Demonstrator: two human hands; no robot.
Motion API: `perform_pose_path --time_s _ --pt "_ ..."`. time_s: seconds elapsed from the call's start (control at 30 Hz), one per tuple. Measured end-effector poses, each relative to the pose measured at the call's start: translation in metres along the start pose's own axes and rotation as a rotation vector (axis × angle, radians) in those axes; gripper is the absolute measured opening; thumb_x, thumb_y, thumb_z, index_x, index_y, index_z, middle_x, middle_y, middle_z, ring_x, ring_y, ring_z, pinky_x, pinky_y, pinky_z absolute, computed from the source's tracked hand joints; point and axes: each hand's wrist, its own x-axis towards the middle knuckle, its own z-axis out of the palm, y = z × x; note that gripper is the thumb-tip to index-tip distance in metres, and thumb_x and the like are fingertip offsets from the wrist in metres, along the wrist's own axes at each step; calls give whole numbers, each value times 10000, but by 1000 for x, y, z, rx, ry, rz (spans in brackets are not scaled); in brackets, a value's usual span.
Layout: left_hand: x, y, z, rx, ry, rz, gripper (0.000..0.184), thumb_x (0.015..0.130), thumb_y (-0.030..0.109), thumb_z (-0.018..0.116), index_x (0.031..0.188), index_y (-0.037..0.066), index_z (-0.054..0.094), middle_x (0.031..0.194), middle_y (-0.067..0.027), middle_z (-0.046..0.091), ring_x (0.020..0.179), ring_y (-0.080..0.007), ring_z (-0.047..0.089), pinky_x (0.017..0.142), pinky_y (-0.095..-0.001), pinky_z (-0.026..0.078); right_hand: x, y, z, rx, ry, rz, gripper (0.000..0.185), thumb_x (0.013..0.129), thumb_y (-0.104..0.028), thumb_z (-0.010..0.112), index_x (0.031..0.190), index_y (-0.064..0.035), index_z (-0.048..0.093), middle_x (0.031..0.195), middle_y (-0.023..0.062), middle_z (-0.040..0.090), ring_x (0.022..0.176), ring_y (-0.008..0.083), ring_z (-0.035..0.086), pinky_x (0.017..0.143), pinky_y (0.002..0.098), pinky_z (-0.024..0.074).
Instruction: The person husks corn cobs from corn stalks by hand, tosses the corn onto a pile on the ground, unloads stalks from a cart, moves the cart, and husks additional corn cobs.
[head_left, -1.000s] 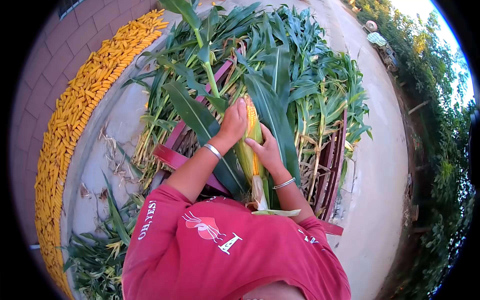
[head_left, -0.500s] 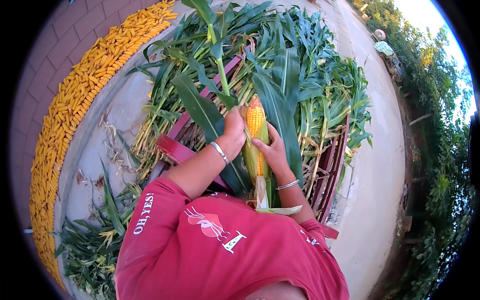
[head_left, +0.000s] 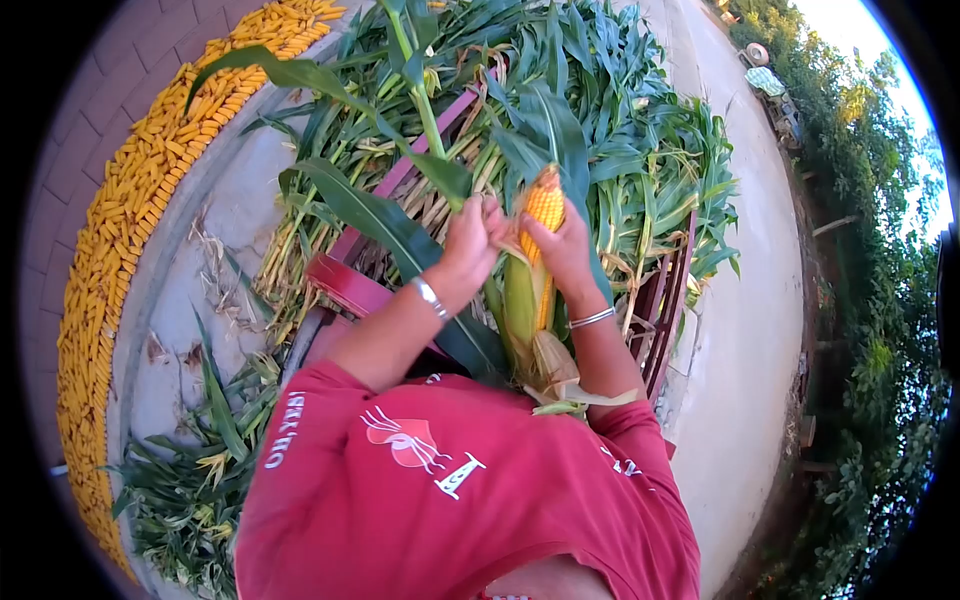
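A yellow corn ear stands tip up in front of my chest, tilted slightly right. Its upper kernels are bare, while a green husk still wraps the lower left side. My right hand is closed around the ear's middle, thumb across the kernels. Left of the ear's upper part, my left hand is closed, with a pale husk strip stretching from its fingers toward the ear. A green corn stalk with long leaves rises just beyond my left hand. Loosened husk leaves hang at the ear's base.
Cut corn stalks are heaped ahead over a dark red metal frame. Husked ears lie in a long pile along the left wall. Discarded husks cover the ground at lower left. A concrete road runs along the right.
My left hand has drawn a little left, away from the ear, with husk in its fingers. The ear and my right hand have shifted right and up, and the stalk leans further left.
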Motion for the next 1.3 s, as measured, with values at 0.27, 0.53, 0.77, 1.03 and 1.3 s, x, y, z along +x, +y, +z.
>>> perform_pose_path --time_s 0.27,0.53,0.77,1.03,1.3 --pt "-142 35 -109 891 -414 -153 378 1029 302 295 738 87 405 622 43 338 550 -79 313 521 -229 295 28 -18 -31 161 -23 56 224 811 -160 664 951 -8 575 806 36 621 703 116 593 661 269 488" --pt "-121 26 -129 1369 -534 -51 402 1013 288 323 759 6 454 651 -88 460 606 -216 450 617 -346 403 39 -16 -12 -13 41 -46 316 765 -193 719 948 16 568 808 62 630 708 135 593 672 290 490" --pt "-80 33 -111 1889 -439 370 316 975 269 395 817 18 500 700 -207 538 668 -385 556 622 -447 439 33 -36 0 252 -80 -7 418 906 -324 612 1166 -3 547 954 48 622 832 111 584 773 266 471" --pt "-73 27 -98 1854 -384 473 252 940 244 494 822 22 479 705 -225 543 694 -424 555 605 -485 427 38 -33 9 539 -425 134 384 1005 -369 374 1037 -32 555 880 89 628 815 163 633 716 295 524" --pt "-65 22 -106 1816 -268 449 251 928 267 520 837 38 475 674 -230 557 675 -442 557 573 -512 412 46 -23 3 798 -315 341 327 994 -286 427 977 6 573 934 160 658 856 237 663 772 346 546"
